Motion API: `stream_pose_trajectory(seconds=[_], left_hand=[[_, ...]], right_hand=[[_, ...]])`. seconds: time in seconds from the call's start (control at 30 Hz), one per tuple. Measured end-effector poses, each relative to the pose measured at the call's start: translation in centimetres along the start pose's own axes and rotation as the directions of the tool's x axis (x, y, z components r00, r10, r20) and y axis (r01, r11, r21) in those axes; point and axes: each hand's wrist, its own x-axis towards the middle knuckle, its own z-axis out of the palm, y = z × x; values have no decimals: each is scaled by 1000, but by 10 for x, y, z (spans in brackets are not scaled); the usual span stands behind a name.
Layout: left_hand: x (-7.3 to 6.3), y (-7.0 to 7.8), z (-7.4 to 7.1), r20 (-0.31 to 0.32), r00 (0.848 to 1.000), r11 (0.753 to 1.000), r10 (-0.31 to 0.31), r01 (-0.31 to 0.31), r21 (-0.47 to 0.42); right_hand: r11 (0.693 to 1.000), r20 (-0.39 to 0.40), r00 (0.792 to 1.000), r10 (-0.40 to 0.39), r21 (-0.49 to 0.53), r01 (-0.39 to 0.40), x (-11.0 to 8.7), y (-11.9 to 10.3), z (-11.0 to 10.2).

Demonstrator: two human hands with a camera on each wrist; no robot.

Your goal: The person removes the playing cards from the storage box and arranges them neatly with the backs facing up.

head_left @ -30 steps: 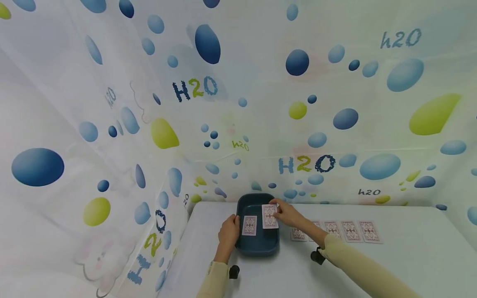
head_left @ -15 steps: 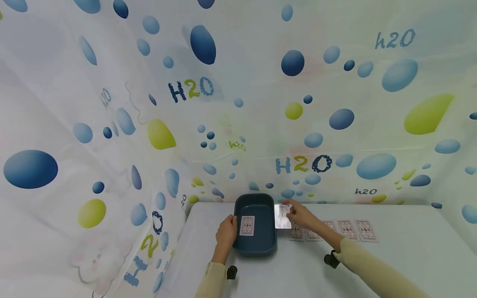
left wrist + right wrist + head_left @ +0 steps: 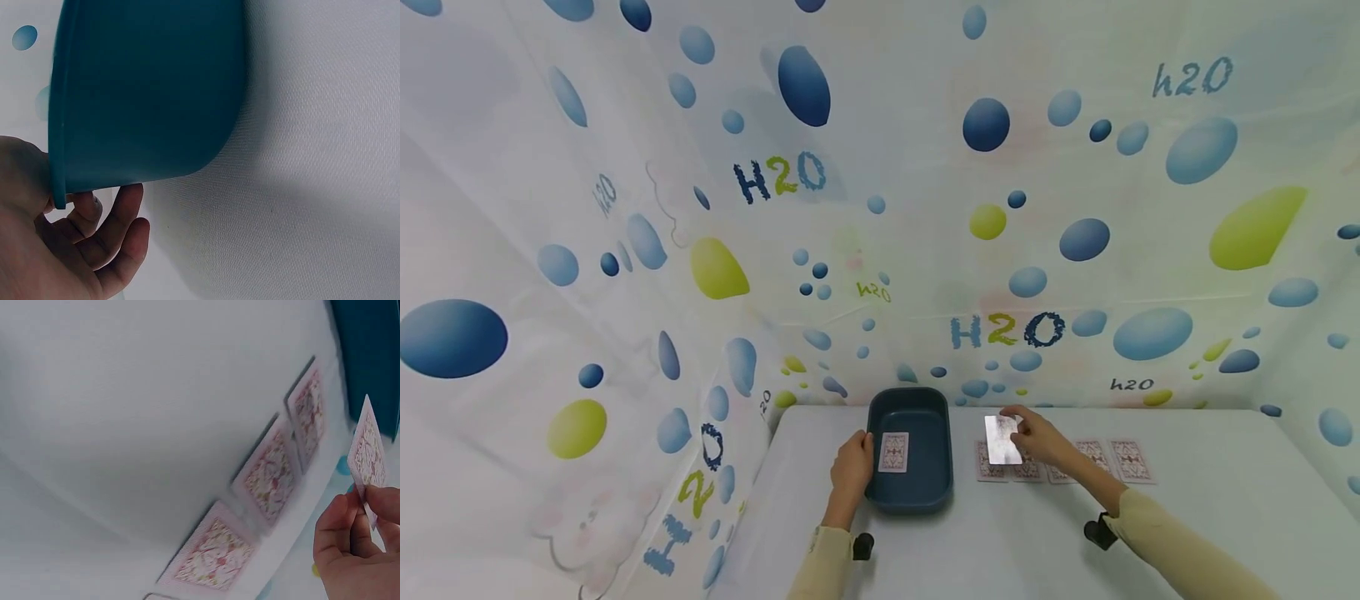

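My left hand (image 3: 852, 471) holds the left side of a dark blue plastic tub (image 3: 931, 467). In the left wrist view its fingers (image 3: 128, 203) curl against the outer wall below the rim, and the thumb is hidden. One playing card (image 3: 893, 452) lies back up inside the tub. My right hand (image 3: 1043, 440) pinches another playing card (image 3: 1002, 442) by its right edge, between thumb and fingers, as the right wrist view shows. The held card is raised over the left end of a row of cards and shines with glare in the head view.
Several red-patterned cards (image 3: 1131, 461) lie back up in a row on the white table (image 3: 1210, 517), right of the tub. A printed curtain (image 3: 880, 125) hangs behind and to the left. Dark wrist cameras (image 3: 1101, 532) sit at both wrists.
My right hand has carried the card rightward, from over the tub to above the row's left end. My left hand keeps its hold on the tub. The head view has shifted slightly.
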Motion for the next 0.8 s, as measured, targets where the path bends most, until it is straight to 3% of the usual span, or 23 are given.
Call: stream_pose_trajectory(seconds=[0.43, 0.8], left_hand=[[4, -5, 4, 7, 1000, 1000, 0, 0, -5], [0, 2, -3, 15, 1000, 1000, 1, -1, -1]], right_hand=[[1000, -8, 1000, 9, -2, -9, -23, 28, -18], [993, 25, 993, 119, 12, -119, -40, 43, -36]])
